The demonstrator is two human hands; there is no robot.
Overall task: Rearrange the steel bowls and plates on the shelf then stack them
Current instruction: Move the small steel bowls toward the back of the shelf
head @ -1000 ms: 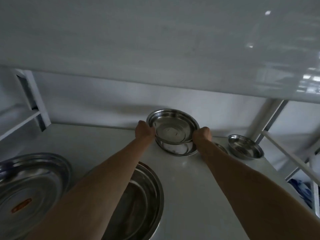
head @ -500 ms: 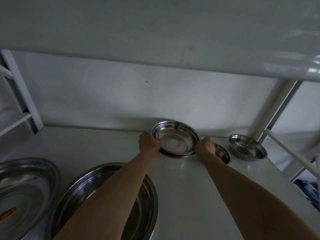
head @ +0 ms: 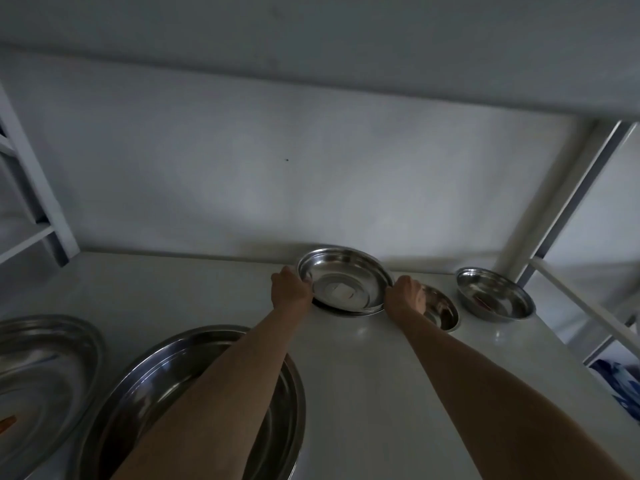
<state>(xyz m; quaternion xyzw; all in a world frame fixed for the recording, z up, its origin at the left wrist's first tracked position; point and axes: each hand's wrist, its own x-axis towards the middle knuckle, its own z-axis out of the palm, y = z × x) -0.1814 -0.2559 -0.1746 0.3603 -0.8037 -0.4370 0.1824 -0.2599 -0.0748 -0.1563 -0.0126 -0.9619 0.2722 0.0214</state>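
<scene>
A mid-sized steel bowl [head: 343,280] sits at the back of the white shelf [head: 363,375], resting on a second rim just beneath it. My left hand [head: 289,289] grips its left rim and my right hand [head: 405,296] grips its right rim. A small steel bowl [head: 441,311] lies right behind my right hand, partly hidden by it. Another steel bowl [head: 495,294] stands further right. A large steel plate [head: 166,386] lies under my left forearm, and another large plate [head: 38,368] is at the left edge.
The upper shelf board [head: 311,46] hangs low overhead. A white upright post [head: 540,216] stands at the back right and a white frame [head: 38,202] at the left. The shelf's right edge drops off beside a blue item [head: 620,382] below.
The bowl in my hands has come down from a tilted, lifted pose to sit flat on the rim below it. My view has tilted up, showing more back wall.
</scene>
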